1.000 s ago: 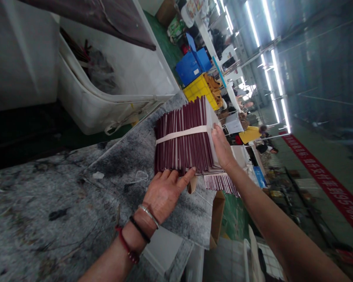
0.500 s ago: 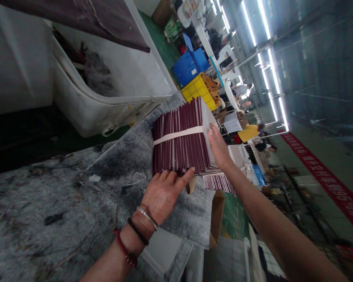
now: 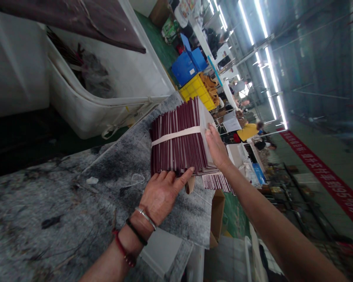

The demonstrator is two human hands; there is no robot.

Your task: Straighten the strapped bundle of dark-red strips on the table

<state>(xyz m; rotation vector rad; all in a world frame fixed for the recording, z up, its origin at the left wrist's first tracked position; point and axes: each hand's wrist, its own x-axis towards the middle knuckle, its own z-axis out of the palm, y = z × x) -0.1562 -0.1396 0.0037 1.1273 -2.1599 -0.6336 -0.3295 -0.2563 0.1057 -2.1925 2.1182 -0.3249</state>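
**Banded bundle held at bench edge**

A factory hall is stretching away under long ceiling lights, with other workers sitting far down the line. Nearer, a grey, ink-stained bench [image 3: 61,219] is carrying the work. Beyond the left hand, a white tub [image 3: 85,109] is sitting off the bench, and further out a blue crate [image 3: 188,66] and a yellow crate [image 3: 195,89] are standing side by side.

The bundle of maroon sheets [image 3: 179,145] is standing on edge on the bench, tied across by a pale band [image 3: 176,135]. The left hand [image 3: 163,192] is lying open and flat, fingertips pressing the bundle's near edge. The right hand [image 3: 216,147] is bracing the bundle's far face, fingers spread against it, thumb near the band. Just below the right wrist, a smaller striped stack [image 3: 217,182] is poking out past the bench edge.
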